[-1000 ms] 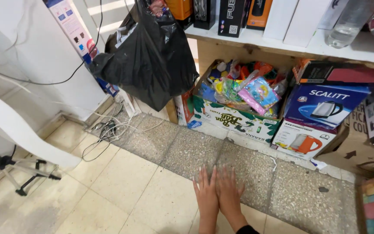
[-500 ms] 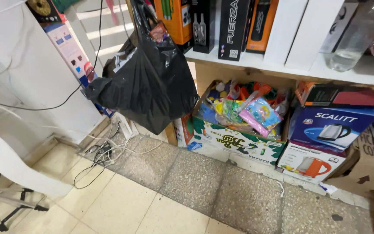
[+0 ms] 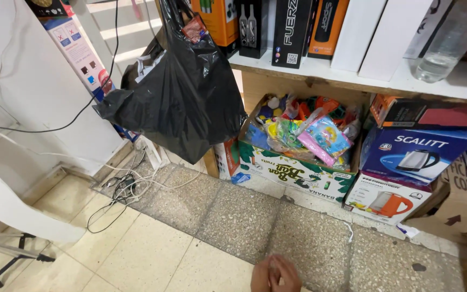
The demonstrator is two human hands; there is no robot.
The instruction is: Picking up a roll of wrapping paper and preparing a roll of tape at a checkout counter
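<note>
- Left hand (image 3: 262, 274) and right hand (image 3: 286, 274) are seen at the bottom edge of the view, pressed together, fingers curled in; nothing is held as far as can be told.
- Both are positioned over the speckled stone floor strip (image 3: 244, 216), touching no object.
- Nearest item: cardboard box of colourful toys (image 3: 298, 143), set on the floor under the shelf (image 3: 352, 73), well apart from the hands.
- Black plastic bag (image 3: 182, 100) is hung at the shelf's left end.
- Kettle boxes (image 3: 406, 167) are stacked just beside the toy box.
</note>
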